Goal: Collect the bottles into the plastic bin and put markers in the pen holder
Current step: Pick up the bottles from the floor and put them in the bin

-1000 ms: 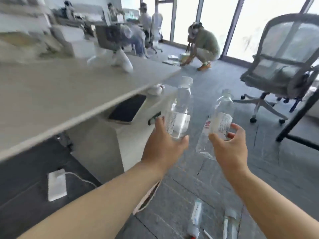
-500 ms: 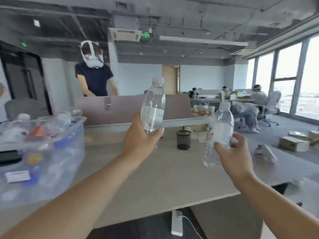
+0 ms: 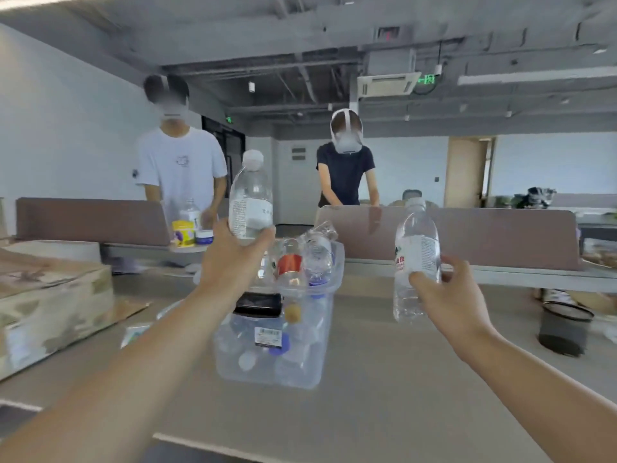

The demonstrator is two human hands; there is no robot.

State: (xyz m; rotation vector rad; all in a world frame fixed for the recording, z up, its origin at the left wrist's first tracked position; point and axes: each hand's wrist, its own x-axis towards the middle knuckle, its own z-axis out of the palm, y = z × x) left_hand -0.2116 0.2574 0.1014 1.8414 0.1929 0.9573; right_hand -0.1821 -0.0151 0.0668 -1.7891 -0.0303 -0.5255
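Clear bottles (image 3: 251, 198); black pen holder (image 3: 563, 332)

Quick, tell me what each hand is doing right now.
Left hand: closed around a clear water bottle, held upright above the plastic bin.
Right hand: closed around a second clear bottle, upright, to the bin's right.

Glossy clear plastic bottles (image 3: 251, 198), translucent plastic bin (image 3: 329, 279), matt smooth desk (image 3: 400, 379)
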